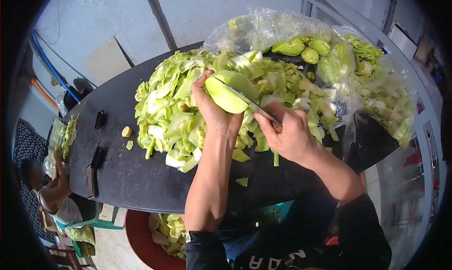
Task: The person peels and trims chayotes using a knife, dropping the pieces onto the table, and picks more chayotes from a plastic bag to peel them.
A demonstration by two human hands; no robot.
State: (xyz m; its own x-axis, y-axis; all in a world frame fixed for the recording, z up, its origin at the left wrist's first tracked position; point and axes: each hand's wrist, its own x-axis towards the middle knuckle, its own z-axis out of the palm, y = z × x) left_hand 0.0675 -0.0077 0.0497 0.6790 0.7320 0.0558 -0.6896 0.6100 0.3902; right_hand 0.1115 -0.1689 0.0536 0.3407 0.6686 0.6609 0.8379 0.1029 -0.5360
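My left hand (214, 103) is wrapped round a large pale green chayote (228, 89), its skin mostly off, held up above the table. A knife (254, 105) is gripped in my right hand (292, 133), its blade lying across the side of the chayote. Behind and beneath both hands spreads a big heap of green peelings (174, 96) on the dark table (136, 176).
Whole green chayotes (289, 47) and clear plastic bags (391, 98) of greens lie at the back right. Below the table's front edge stands a red tub (141, 237) holding peeled pieces (169, 232). Another person (59, 194) sits at the left end.
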